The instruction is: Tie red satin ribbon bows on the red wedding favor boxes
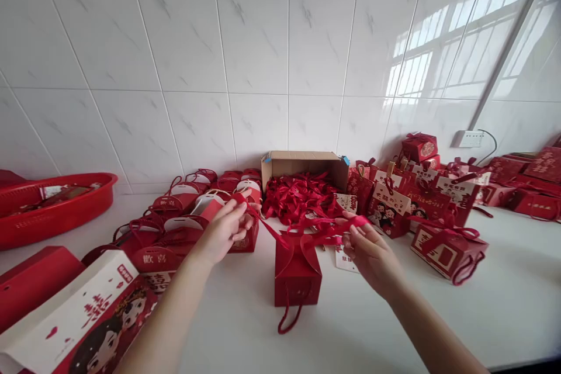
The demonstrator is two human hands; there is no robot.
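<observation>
A small red gift box (297, 272) stands upright on the white tabletop in front of me, its curved top flaps folded together. A dark red cord handle (287, 322) hangs down its near side. Red satin ribbon (277, 235) runs from the top of the box out to both sides. My left hand (228, 228), left of the box, pinches one stretch of this ribbon. On the other side my right hand (368, 248) pinches the ribbon's right part between thumb and fingers. Where the ribbon crosses at the box top, I cannot tell whether it is knotted.
Behind the box lies a cardboard carton (302, 156) with a heap of red ribbons (302, 196). Several red boxes (164, 210) crowd the left, beside a red plastic basin (65, 210). At right are a ribboned box (449, 248) and gift bags (390, 207). A tiled wall (258, 58) rises behind.
</observation>
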